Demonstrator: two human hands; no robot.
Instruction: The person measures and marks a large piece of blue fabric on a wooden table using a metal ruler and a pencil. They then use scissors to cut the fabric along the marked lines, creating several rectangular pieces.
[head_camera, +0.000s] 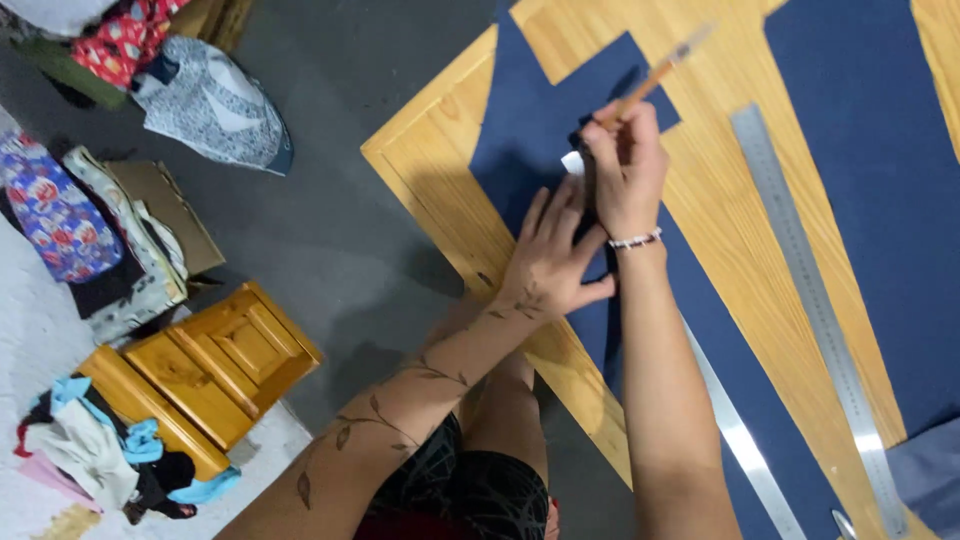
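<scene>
A grey floor (330, 215) fills the left of the view, and a pale wooden surface (735, 215) runs slantwise across the right, with dark blue cloth (530, 130) laid on it in cut pieces.

Nearest the camera are the person's knees in dark patterned shorts (470, 490). Just beyond, a steel ruler (745, 450) lies along the edge of a blue strip (760, 410). A second, longer ruler (815, 310) lies further right on bare wood, well apart from both hands.

The left hand (550, 265) lies flat on the blue cloth near the edge of the surface, its fingers (560, 205) spread apart and pressing the cloth down. Just beyond it and touching it, the right hand (625, 170) has its fingers closed around a thin pencil-like stick (655, 72) with a wooden shaft, which points up and away to the right. The tip is hidden behind the hand, so where it meets the cloth cannot be told. A small white scrap (572, 162) shows just beside this hand. A bead bracelet (636, 240) circles the right wrist.

On the floor to the left stand a small wooden stool (215, 365), a heap of clothes (95, 460), a cardboard piece (170, 205) and patterned fabric bundles (55, 210). Further off lies a pale printed bag (215, 105).
</scene>
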